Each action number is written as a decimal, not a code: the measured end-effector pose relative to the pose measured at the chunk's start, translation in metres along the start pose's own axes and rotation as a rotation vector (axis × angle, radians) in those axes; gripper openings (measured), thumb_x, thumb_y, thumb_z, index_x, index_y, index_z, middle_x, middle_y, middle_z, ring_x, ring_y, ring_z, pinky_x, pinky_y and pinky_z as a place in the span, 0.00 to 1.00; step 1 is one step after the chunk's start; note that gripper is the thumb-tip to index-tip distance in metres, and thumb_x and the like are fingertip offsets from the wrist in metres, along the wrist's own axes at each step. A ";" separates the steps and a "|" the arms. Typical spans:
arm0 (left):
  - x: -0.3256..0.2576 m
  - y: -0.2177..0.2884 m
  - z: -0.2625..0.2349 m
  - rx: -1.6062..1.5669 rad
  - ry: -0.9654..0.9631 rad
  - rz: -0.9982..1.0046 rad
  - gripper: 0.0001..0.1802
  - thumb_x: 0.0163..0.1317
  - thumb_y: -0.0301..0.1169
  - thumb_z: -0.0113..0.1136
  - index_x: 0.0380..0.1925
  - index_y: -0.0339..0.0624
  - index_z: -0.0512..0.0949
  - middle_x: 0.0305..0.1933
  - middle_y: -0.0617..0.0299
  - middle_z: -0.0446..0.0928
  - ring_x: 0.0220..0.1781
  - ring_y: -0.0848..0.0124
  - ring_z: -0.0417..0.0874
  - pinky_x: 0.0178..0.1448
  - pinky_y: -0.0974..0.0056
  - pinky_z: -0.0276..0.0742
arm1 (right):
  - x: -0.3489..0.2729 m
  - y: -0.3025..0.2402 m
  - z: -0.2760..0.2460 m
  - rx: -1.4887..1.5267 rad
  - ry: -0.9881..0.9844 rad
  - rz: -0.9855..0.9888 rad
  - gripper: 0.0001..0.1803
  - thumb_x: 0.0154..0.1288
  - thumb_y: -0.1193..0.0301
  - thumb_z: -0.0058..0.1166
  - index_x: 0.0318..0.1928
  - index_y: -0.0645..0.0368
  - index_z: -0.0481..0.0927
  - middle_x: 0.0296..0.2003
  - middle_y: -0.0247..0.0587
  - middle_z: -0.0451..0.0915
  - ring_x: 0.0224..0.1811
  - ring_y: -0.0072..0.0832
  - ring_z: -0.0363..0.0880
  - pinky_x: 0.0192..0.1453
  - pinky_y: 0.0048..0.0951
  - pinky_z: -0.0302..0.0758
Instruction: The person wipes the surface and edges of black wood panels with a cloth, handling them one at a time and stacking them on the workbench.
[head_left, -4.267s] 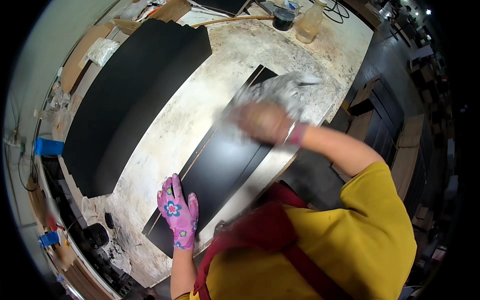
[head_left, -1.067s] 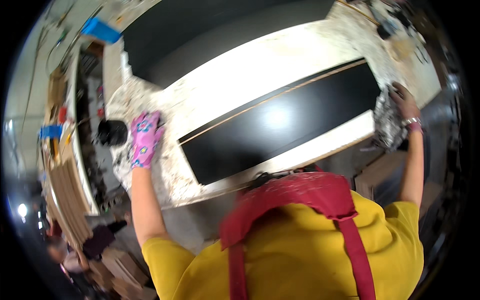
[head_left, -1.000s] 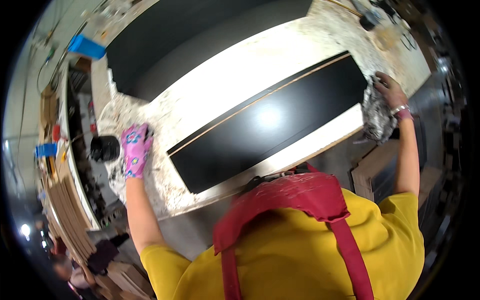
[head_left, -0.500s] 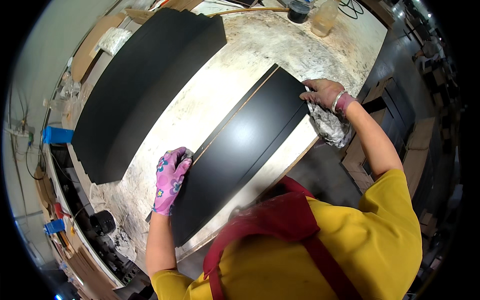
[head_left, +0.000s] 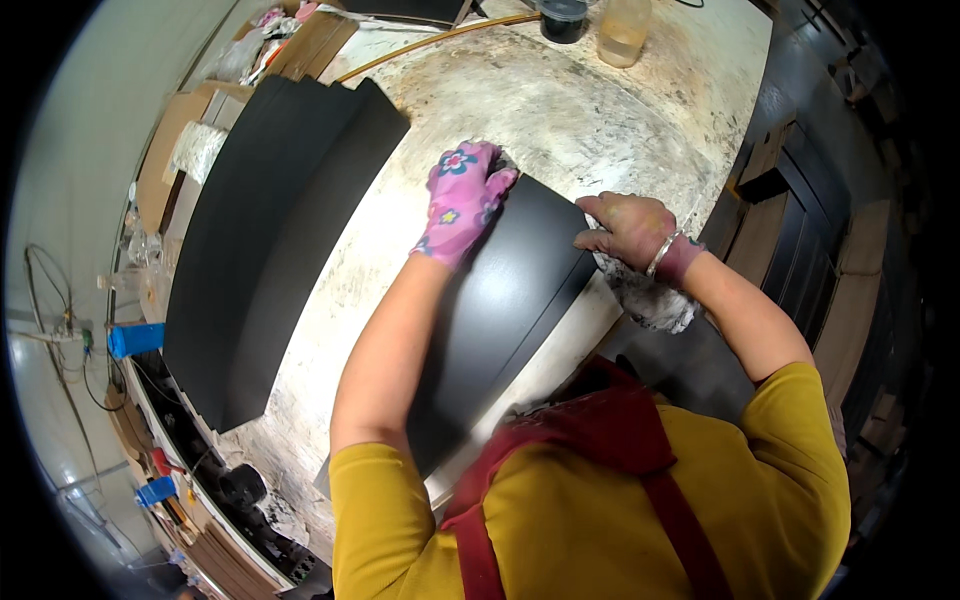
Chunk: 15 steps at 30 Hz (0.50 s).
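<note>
A long black board [head_left: 520, 265] with a groove along its near side lies slantwise on the stained white worktable [head_left: 560, 130]. My left hand [head_left: 465, 200], in a pink flowered glove, is closed at the board's far corner. Something dark shows by its fingertips, too hidden to name. At the right end, my right hand [head_left: 635, 232], in a stained thin glove with a bracelet at the wrist, is closed over a crumpled, black-stained white rag [head_left: 655, 300]. Its fingertips touch the board's edge. My left forearm covers part of the board.
More black boards [head_left: 285, 220] lie along the table's left side. A dark tub [head_left: 563, 22] and a cloudy plastic bottle [head_left: 623, 38] stand at the far edge. A black cup [head_left: 242, 486] is at the lower left. Stacked panels [head_left: 800, 240] lie at right.
My left hand has slid along the board's far edge, away from me and to the right, up to the far corner. My right hand stays at the right end with the rag.
</note>
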<state>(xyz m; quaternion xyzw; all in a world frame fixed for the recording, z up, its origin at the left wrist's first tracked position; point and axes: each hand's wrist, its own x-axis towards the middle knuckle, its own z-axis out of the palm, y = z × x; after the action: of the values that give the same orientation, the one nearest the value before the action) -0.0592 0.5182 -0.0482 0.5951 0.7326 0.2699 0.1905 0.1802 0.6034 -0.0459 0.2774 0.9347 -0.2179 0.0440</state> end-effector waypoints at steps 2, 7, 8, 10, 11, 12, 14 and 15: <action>-0.011 -0.005 -0.008 0.097 0.029 0.089 0.19 0.63 0.41 0.60 0.47 0.38 0.78 0.46 0.48 0.78 0.50 0.53 0.77 0.56 0.55 0.71 | -0.004 0.003 0.005 0.050 0.004 0.025 0.24 0.63 0.48 0.54 0.50 0.52 0.76 0.41 0.43 0.80 0.45 0.43 0.80 0.45 0.42 0.76; -0.060 -0.028 -0.058 0.182 -0.313 -0.014 0.19 0.62 0.40 0.63 0.48 0.40 0.79 0.43 0.53 0.79 0.50 0.55 0.78 0.56 0.56 0.72 | -0.011 0.015 0.023 0.163 0.228 -0.043 0.23 0.61 0.53 0.59 0.50 0.52 0.76 0.37 0.44 0.79 0.40 0.44 0.80 0.43 0.40 0.77; -0.062 -0.033 -0.064 0.257 -0.387 -0.056 0.19 0.62 0.40 0.63 0.47 0.39 0.80 0.42 0.53 0.79 0.50 0.55 0.78 0.55 0.56 0.73 | -0.012 0.013 0.021 0.150 0.228 -0.030 0.23 0.61 0.53 0.60 0.50 0.52 0.76 0.38 0.44 0.79 0.40 0.44 0.80 0.43 0.40 0.77; -0.055 -0.030 -0.064 0.117 -0.212 -0.123 0.19 0.63 0.42 0.62 0.45 0.39 0.81 0.42 0.51 0.79 0.50 0.55 0.78 0.56 0.56 0.72 | -0.012 0.009 0.015 0.169 0.185 -0.008 0.23 0.61 0.53 0.60 0.50 0.52 0.76 0.39 0.44 0.79 0.40 0.44 0.80 0.44 0.40 0.77; -0.044 -0.020 -0.059 0.162 -0.118 -0.066 0.21 0.63 0.43 0.61 0.47 0.38 0.80 0.43 0.50 0.79 0.51 0.55 0.78 0.58 0.56 0.72 | -0.011 0.008 0.013 0.182 0.150 0.020 0.23 0.61 0.53 0.60 0.51 0.52 0.76 0.40 0.44 0.79 0.41 0.44 0.80 0.44 0.40 0.77; -0.032 -0.005 -0.050 0.101 -0.022 -0.015 0.21 0.64 0.43 0.59 0.49 0.37 0.78 0.45 0.49 0.79 0.52 0.54 0.78 0.59 0.57 0.71 | -0.010 0.009 0.014 0.182 0.149 0.014 0.23 0.61 0.53 0.60 0.51 0.52 0.76 0.40 0.44 0.79 0.41 0.44 0.80 0.44 0.40 0.77; -0.010 0.006 -0.020 0.074 0.095 0.011 0.21 0.64 0.41 0.59 0.51 0.37 0.77 0.47 0.50 0.79 0.53 0.53 0.77 0.59 0.57 0.71 | -0.008 0.013 0.019 0.188 0.165 -0.013 0.25 0.61 0.51 0.59 0.53 0.53 0.76 0.41 0.45 0.79 0.44 0.44 0.79 0.47 0.39 0.76; -0.004 0.005 -0.009 0.099 0.133 0.064 0.21 0.64 0.40 0.59 0.51 0.37 0.77 0.48 0.50 0.79 0.53 0.53 0.78 0.59 0.57 0.71 | -0.008 0.012 0.020 0.182 0.163 -0.032 0.25 0.61 0.51 0.59 0.53 0.53 0.76 0.41 0.45 0.79 0.44 0.44 0.79 0.47 0.39 0.76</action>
<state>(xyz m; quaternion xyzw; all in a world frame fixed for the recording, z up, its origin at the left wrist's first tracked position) -0.0595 0.5137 -0.0381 0.6078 0.7367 0.2780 0.1030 0.1927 0.6002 -0.0669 0.2822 0.9158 -0.2792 -0.0609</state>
